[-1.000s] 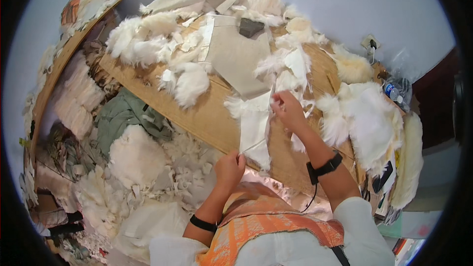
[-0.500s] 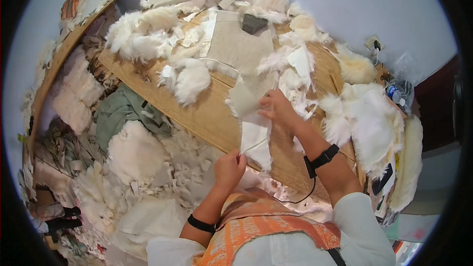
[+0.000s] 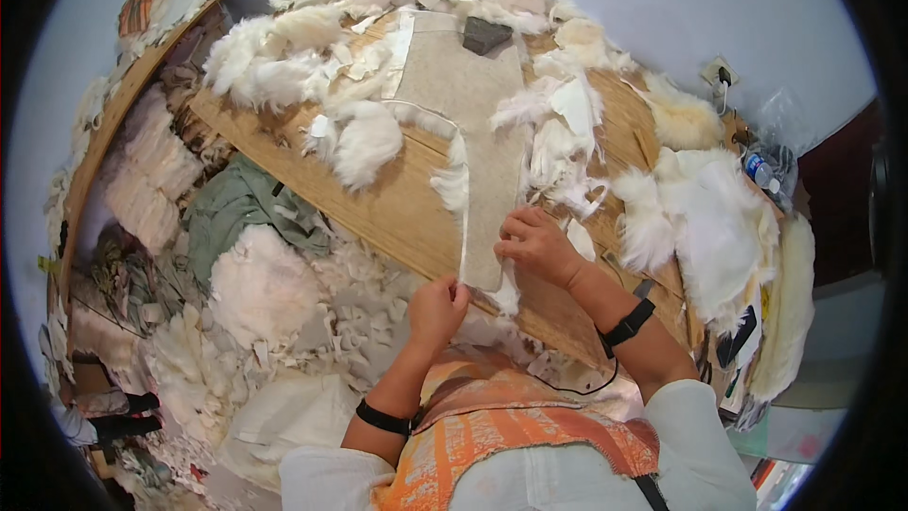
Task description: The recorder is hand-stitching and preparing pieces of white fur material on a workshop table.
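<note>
A beige, T-shaped flat pattern piece (image 3: pixel 487 156) lies over white-furred hide (image 3: pixel 449 187) on the wooden board; fur and white margins stick out along its edges. At the near left corner of that piece, my left hand (image 3: pixel 438 312) pinches the edge of the hide and pattern between thumb and fingers. My right hand (image 3: pixel 539 244) is closed at the right edge, its fingertips bent down against the piece. Whatever it may hold is hidden by the fingers. A dark grey stone (image 3: pixel 486 35) rests on the pattern's far end.
Loose white fur scraps (image 3: pixel 367 144) lie around the pattern on the wooden board (image 3: pixel 397 208). Pelts (image 3: pixel 714 227) are heaped at the right, near a water bottle (image 3: pixel 759 173). Below the board's left edge, fur pieces and a green cloth (image 3: pixel 246 213) cover the floor.
The near part of the pattern, folded up before, now lies flat over the white hide. My right hand has come nearer to me; my left stays at the corner.
</note>
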The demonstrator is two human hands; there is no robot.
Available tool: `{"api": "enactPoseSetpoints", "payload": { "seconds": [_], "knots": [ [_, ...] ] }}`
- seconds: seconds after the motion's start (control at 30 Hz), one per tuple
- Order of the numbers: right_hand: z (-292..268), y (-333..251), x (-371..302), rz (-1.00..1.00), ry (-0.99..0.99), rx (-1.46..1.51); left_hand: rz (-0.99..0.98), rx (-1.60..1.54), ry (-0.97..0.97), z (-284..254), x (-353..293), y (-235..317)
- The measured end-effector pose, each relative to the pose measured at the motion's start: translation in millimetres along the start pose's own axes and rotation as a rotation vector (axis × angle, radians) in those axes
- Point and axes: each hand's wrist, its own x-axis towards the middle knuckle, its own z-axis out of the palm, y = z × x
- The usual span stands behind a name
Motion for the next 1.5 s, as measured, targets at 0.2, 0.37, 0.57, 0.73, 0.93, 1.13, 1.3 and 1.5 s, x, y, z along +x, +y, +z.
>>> {"api": "enactPoseSetpoints", "payload": {
  "seconds": [0.2, 0.37, 0.57, 0.73, 0.93, 1.13, 1.3, 1.5],
  "knots": [
    [2.8, 3.2, -4.8, -0.037, -0.028, -0.039, -0.032, 0.013, -0.03, -1.3, -2.7, 1.9],
    [6.2, 1.4, -2.2, -0.029, -0.039, -0.006, -0.052, 0.029, 0.005, -0.5, -6.2, -2.1],
    [-14.3, 45.3, 25.2, 1.05, 0.861, 1.254, -0.069, 0.015, -0.032, -11.4, -2.3, -4.9],
    [-63.1, 30.5, -12.4, 1.206, 0.631, 1.054, 0.023, 0.057, 0.02, -1.5, -3.3, -13.1],
    [-61.2, -40.9, -117.1, 1.203, 0.636, 0.932, 0.285, -0.319, 0.1, -20.0, -17.3, -30.3],
    [-134.1, -100.6, -291.9, 1.481, 0.854, -0.042, 0.303, -0.065, -0.056, -1.5, -46.2, 31.0],
    [-211.6, -89.6, -466.8, 1.535, 0.697, -0.823, 0.319, -0.05, -0.067, 24.5, -75.6, 60.6],
    [-238.8, -7.8, -561.8, 1.829, 0.145, -0.594, 0.331, -0.043, -0.042, 89.1, -133.6, 87.9]
  ]
}}
